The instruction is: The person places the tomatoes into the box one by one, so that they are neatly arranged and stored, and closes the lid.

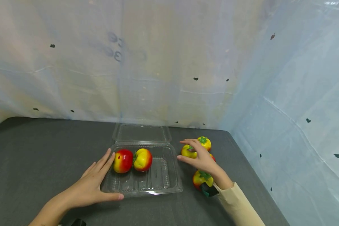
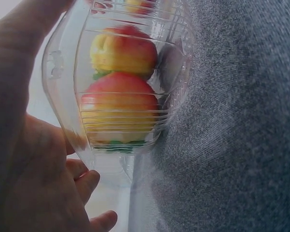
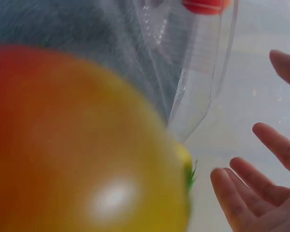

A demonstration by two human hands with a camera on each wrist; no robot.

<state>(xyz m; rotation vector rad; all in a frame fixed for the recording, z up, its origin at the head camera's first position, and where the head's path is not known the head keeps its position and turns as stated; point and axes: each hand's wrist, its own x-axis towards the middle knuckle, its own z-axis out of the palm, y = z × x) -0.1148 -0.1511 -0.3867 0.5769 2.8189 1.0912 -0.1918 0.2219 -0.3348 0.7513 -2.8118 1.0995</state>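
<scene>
**Two fruits in the box, four seen outside it**

My reading: the filling is partway. Two in, four out, lid not shut.

Near side: table (image 1: 149, 212) surface runs in front of the clear box (image 1: 147, 192), giving room to move. The near fruit (image 1: 201, 177) sits right of the box by my right wrist, apart from the rim.

Middle: my left hand (image 1: 91, 184) is at the box's left side, thumb and fingers spread wide; thumb by the near rim, fingertips by the left one. Firm contact: cannot tell. In the box's left half, the red fruit (image 1: 123, 161) and the yellow fruit (image 1: 142, 160) stand side by side. The right half is bare; I judge it has space for more.

My right hand (image 1: 201, 159) hangs right of the box, thumb and fingers well parted, gripping nothing. The middle fruit (image 1: 187, 152) shows through that gap from the head view. Just beyond the hand, the hidden fruit (image 1: 212, 157) is mostly covered; its lie is unclear.

Far side: the far fruit (image 1: 204, 143) is near the table's right edge, so less room there than at left. The lid (image 1: 142, 133) lies folded back beyond the far rim, close to the sheet (image 1: 158, 62).
</scene>
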